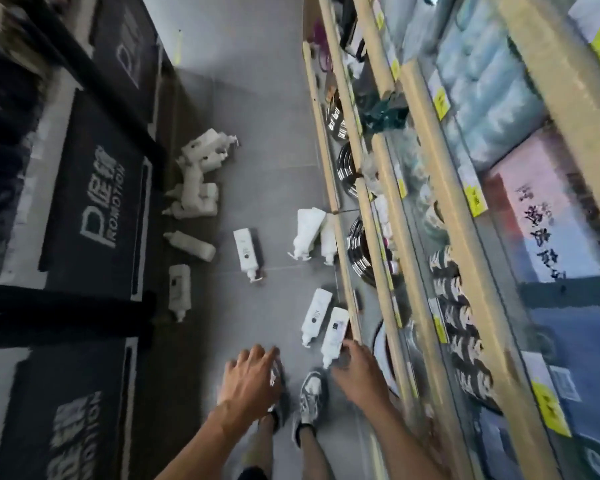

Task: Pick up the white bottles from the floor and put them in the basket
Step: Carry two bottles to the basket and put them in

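Scattering smooth white bottles [247, 252] (grey tile [267, 161]).

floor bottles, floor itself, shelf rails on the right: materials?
White bottles: probably plastic, matte and opaque, with pump tops; blur hides detail. Floor: looks like grey tile, matte, thin grout lines visible. Shelf rails: light tan, wood or wood-look laminate; cannot tell which.
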